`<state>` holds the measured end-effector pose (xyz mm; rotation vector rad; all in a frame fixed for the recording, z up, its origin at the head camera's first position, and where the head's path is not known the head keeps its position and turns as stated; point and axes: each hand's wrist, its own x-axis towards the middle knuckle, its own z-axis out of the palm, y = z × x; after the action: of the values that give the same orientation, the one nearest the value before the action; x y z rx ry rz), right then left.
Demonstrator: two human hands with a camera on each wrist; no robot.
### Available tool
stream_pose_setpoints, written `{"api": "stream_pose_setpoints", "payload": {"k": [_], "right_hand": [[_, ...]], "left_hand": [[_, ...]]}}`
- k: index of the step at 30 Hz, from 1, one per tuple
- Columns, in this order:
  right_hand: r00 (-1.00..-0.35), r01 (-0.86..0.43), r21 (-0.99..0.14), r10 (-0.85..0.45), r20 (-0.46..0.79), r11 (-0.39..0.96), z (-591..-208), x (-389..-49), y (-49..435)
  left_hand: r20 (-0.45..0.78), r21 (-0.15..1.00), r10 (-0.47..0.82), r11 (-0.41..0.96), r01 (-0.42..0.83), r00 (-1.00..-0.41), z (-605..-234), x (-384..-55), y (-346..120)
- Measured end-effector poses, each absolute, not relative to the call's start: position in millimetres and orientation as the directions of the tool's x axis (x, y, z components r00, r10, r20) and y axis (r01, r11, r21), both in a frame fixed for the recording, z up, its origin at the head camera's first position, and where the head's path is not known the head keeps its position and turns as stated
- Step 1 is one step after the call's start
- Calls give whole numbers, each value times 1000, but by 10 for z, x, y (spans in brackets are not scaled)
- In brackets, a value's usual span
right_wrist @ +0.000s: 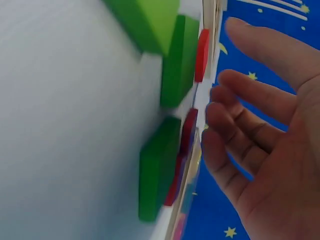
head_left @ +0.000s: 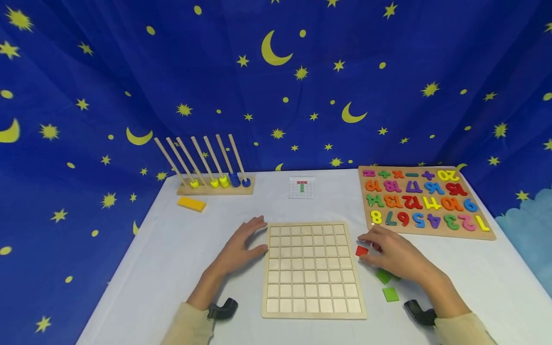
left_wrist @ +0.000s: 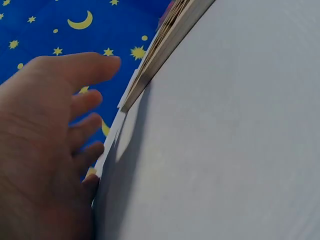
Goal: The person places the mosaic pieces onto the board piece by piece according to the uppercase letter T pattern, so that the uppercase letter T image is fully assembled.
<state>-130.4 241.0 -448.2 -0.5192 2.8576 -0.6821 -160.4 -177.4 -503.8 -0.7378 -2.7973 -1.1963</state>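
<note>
A wooden grid board (head_left: 314, 316) of square cells lies on the white table. My left hand (head_left: 241, 247) is at its left edge, fingers relaxed and holding nothing; the left wrist view shows that hand (left_wrist: 45, 135) with thumb and fingers apart. To the right of the board, my right hand (head_left: 394, 251) hovers over a red tile (head_left: 361, 250), fingers slightly bent. Nothing is between thumb and fingers of the right hand (right_wrist: 270, 125) in its wrist view. Green tiles (head_left: 390, 294) and darker red tiles (right_wrist: 188, 131) lie close by, partly hidden by the hand from above.
A pattern card (head_left: 302, 188) with a red and green T lies behind the board. At the back left are a peg abacus (head_left: 215, 190) and a yellow-orange block (head_left: 191, 204). A number puzzle board (head_left: 431, 231) stands at the back right. A starry curtain (head_left: 276, 96) hangs behind.
</note>
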Motion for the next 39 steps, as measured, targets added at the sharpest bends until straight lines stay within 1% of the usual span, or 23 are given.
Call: {"api": "stream_pose_setpoints", "payload": {"k": [4, 5, 11, 17, 21, 26, 31, 39], "right_hand": [[-917, -311, -454, -389, -89, 835, -4530, -1337, 2365], [-914, -318, -454, -396, -85, 833, -4544, -1344, 2358], [-917, -321, -459, -393, -68, 828, -4574, -1352, 2339], [-919, -318, -446, -388, -73, 837, -4559, -1357, 2326], [-928, -303, -471, -370, -53, 828, -4541, -1344, 2339], [-934, -301, -530, -356, -2, 793, -4540, -1341, 2355], [-935, -294, -578, -355, 8, 761, -4527, -1336, 2341], [-919, -349, -596, -388, 68, 723, -4518, -1351, 2315]], "left_hand": [[182, 529, 478, 689, 495, -859, -5054, -1602, -1751], [187, 509, 486, 695, 507, -854, -5058, -1600, -1751], [180, 501, 487, 703, 506, -855, -5060, -1588, -1757], [149, 447, 545, 708, 548, -825, -5052, -1584, -1775], [138, 424, 561, 711, 561, -816, -5046, -1578, -1760], [148, 421, 545, 720, 552, -825, -5046, -1577, -1742], [155, 427, 534, 722, 544, -831, -5055, -1583, -1745], [167, 446, 527, 713, 541, -833, -5047, -1584, -1740]]}}
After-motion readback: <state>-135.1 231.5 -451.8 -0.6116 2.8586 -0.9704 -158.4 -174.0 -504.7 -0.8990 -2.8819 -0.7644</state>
